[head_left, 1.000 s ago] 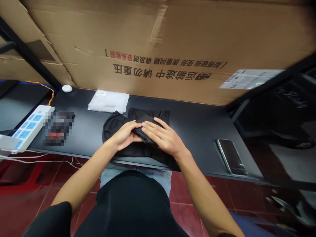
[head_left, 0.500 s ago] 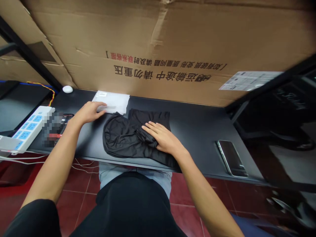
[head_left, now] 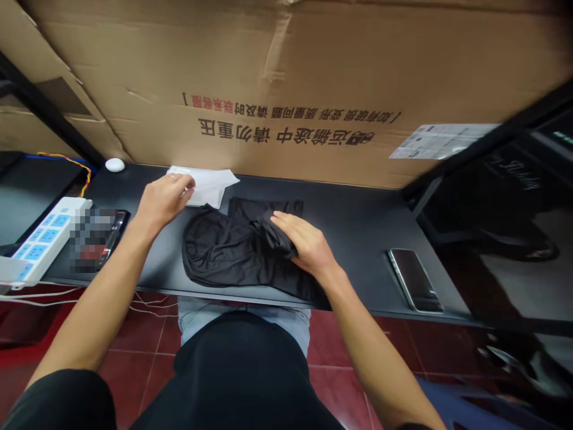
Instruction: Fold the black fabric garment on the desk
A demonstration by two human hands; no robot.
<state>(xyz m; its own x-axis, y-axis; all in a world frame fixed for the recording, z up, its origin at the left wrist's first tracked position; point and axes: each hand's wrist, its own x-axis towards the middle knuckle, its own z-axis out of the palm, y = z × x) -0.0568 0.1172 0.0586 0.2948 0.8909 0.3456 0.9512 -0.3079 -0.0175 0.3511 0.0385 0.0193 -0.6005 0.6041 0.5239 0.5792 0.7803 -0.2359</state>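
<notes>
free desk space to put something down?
Widest bare patch of the desk: between right hand on the black garment and the phone. Crowded on the other side: left hand on white packet, power strip, blurred item.

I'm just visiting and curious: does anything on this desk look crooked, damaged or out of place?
Two things. The big brown cardboard box behind the black desk is upside down and creased. The crumpled black fabric garment hangs over the desk's front edge under the right hand.
</notes>
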